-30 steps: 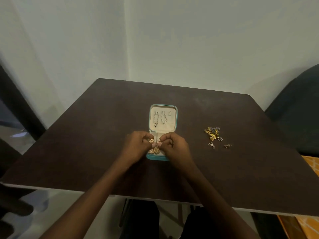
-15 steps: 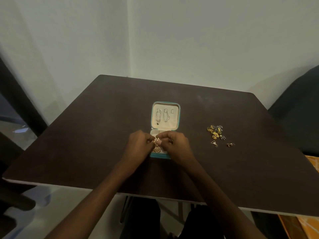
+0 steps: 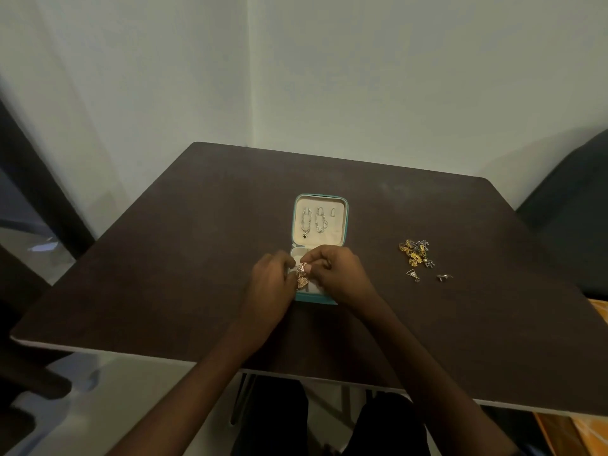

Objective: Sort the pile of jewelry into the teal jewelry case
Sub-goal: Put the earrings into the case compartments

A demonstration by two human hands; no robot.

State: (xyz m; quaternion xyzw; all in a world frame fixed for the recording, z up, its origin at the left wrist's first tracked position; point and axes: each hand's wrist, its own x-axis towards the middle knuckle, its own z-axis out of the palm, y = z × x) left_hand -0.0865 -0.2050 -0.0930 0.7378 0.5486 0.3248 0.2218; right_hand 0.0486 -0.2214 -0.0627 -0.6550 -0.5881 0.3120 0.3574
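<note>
Over the near half of the open teal jewelry case point(image 3: 344, 225), the left hand point(image 3: 269, 284) and right hand point(image 3: 339, 273) together pinched a gold earring point(image 3: 302, 278). The jewelry pile point(image 3: 415, 253) lay to the case's right, with 2 loose pieces point(image 3: 413, 275) just nearer.

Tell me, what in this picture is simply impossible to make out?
All from the head view:
- Lower tray of the teal jewelry case: mostly hidden by the left hand and right hand.
- Gold earring: how the fingers grip it, and whether it is one piece or two, is hidden.
- Jewelry pile: too small and tangled to count pieces.
- Dark chair: cut off by the right edge.
</note>
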